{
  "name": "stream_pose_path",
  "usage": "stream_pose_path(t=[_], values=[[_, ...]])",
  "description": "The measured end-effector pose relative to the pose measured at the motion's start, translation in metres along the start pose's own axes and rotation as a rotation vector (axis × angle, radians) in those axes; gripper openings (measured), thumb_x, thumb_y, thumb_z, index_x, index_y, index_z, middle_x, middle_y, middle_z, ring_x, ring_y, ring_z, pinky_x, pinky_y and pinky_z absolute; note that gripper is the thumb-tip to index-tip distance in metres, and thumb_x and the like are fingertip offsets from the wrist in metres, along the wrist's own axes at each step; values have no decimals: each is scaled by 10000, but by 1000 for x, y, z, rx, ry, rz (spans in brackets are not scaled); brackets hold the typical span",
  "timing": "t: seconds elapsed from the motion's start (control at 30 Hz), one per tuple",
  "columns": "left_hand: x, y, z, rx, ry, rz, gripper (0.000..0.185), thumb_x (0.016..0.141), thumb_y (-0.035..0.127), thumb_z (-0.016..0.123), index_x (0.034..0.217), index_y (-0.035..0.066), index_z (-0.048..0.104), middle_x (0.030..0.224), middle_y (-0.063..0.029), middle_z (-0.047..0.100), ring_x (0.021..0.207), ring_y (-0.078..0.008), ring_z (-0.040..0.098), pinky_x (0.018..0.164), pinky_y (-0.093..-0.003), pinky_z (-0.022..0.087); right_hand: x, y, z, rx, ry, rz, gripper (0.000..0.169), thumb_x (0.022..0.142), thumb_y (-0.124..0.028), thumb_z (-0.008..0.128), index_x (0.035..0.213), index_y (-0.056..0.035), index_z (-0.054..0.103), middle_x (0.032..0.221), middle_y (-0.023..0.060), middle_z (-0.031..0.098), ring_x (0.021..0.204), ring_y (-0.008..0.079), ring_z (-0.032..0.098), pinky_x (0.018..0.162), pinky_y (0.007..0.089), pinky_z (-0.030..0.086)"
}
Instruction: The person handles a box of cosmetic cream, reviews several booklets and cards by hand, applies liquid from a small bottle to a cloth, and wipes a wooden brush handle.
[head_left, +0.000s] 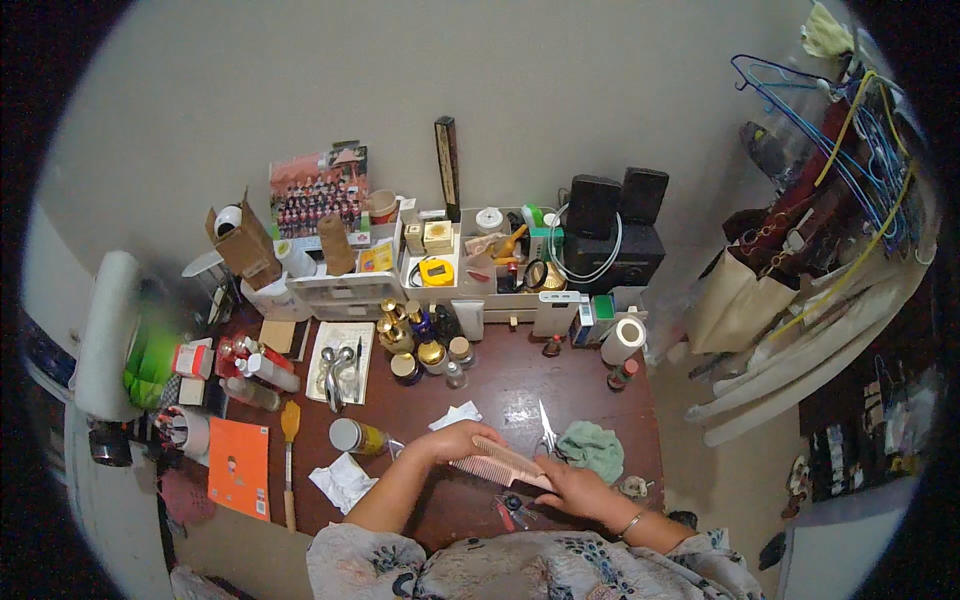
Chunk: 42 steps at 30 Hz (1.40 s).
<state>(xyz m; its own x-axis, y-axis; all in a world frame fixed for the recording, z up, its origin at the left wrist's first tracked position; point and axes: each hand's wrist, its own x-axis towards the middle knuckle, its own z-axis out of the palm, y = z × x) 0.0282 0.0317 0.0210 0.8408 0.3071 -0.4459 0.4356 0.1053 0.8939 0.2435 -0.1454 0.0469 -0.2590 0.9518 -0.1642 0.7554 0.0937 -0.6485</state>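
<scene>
A pale pink comb spans the space between my hands, over the front of the dark red table. Two rows of teeth show; whether this is one comb or two laid together I cannot tell. My left hand grips its left end, with most fingers hidden. The right end lies between the thumb and fingers of my right hand. Just beyond the right hand, metal scissors lie with blades pointing away, beside a crumpled green cloth. Under the comb is a small bunch of nail clippers or similar tools.
White crumpled tissue, a lidded jar and an orange booklet lie leftward. Several cosmetic bottles stand before white organizers. A paper roll stands near the table's right edge; hangers and bags hang beyond.
</scene>
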Motion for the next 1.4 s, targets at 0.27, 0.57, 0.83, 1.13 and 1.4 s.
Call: stream_pose_path(t=[0.27,0.57,0.83,1.13,1.4], values=[[-14,-3,-4,-907,135,235,597,866,331,561,1336,53,319,1205,-147,518,989,-254,577,792,-340,499,19,13,6,472,356,67,479,773,-157,638,1205,-46,464,1004,171,597,903,299,605,772,371,475],[25,30,84,-902,717,340,571,851,173,596,1306,102,259,1178,-132,487,1066,-236,508,871,-389,439,35,-17,5,198,207,140,698,769,-163,619,1358,-114,246,996,231,582,841,404,585,674,461,480],[25,-1,70,-1346,840,210,257,944,208,356,1119,27,410,935,-145,532,840,-280,556,777,-433,477,25,-8,28,694,91,105,639,848,-315,583,1338,-66,258,1022,246,579,918,381,580,801,410,455],[34,12,85,-1270,730,208,459,949,386,342,1255,46,377,1133,-182,512,1019,-295,520,890,-416,414,25,14,21,625,292,178,455,788,-225,659,1166,-25,501,962,164,619,872,253,603,747,346,470],[30,-11,96,-1075,655,-1,433,931,345,438,1259,64,399,1094,-149,540,924,-221,555,735,-336,466,11,125,-57,92,313,342,326,792,-211,615,1067,-56,537,912,203,615,843,354,602,721,429,467]])
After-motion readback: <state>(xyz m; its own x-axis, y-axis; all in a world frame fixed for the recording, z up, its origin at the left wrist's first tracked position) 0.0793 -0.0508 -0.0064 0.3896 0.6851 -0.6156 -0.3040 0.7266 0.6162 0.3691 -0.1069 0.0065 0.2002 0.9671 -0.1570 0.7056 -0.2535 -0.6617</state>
